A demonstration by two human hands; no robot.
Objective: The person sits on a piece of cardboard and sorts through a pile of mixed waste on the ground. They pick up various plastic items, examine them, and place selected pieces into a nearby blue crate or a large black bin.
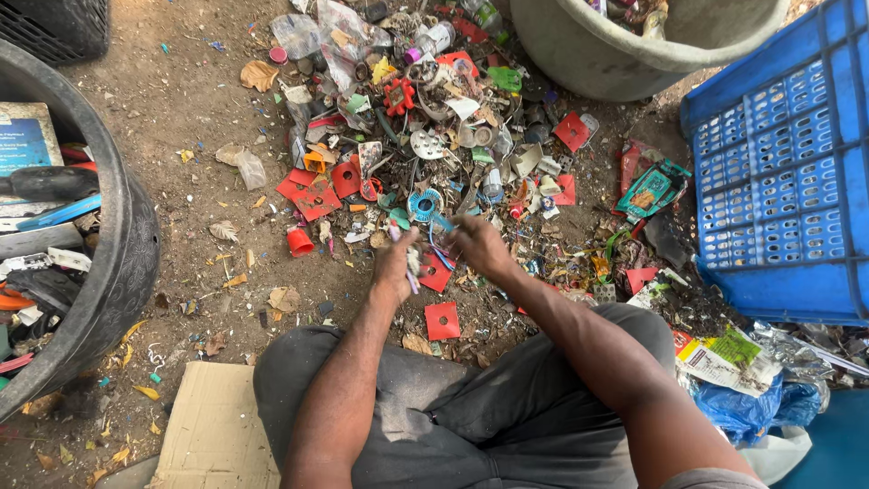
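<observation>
Where hands [434,254] meet over scrap pile [434,127], held bits indistinct.

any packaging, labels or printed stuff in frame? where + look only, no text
Green-teal pouch: on the ground left of the blue crate, crumpled, orange patch.
Printed wrapper: right of the person's knee, flat, white with green and red.
Blue printed card: in the black tub, far left, rectangular.
Clear bags: top of the scrap pile, crumpled.

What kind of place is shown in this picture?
Probably an outdoor scrap-sorting spot: a pile of mixed plastic scraps lies on bare dirt ground, with a blue crate and black tub around it.
</observation>
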